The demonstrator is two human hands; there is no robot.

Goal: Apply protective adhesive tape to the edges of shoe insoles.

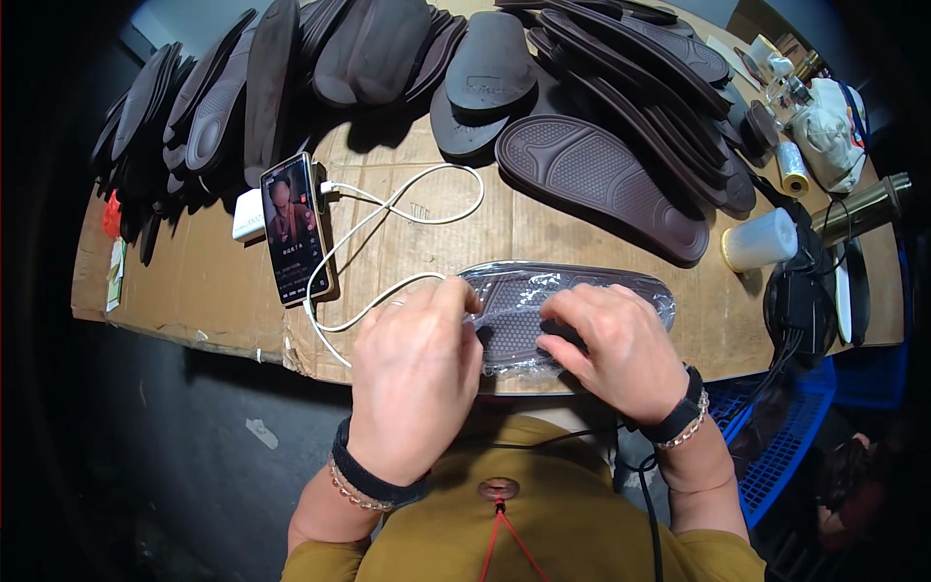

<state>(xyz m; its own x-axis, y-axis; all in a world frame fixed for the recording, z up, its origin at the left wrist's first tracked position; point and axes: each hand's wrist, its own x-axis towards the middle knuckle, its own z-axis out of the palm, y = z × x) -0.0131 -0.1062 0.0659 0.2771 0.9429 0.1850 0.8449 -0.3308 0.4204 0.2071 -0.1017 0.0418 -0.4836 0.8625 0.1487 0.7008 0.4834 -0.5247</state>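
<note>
A dark brown shoe insole [506, 339] lies flat at the table's front edge inside a clear plastic bag [524, 274], its honeycomb texture showing through the shiny film. My left hand [412, 354] is at the bag's left end, fingers curled in and closed on the film. Over the right half, my right hand [621, 339] has thumb and index finger drawn together on the plastic, which stretches in a crease between both hands. The exact fingertip contact of the left hand is partly hidden. Both wrists wear black bands and bead bracelets.
Stacks of dark insoles [378, 58] line the back, with a large pair [601, 184] closer in. A phone [294, 233] with a white cable [427, 177] stands at left. A translucent cup-like roll [761, 241] and black device [803, 296] sit at right, above a blue crate [790, 436].
</note>
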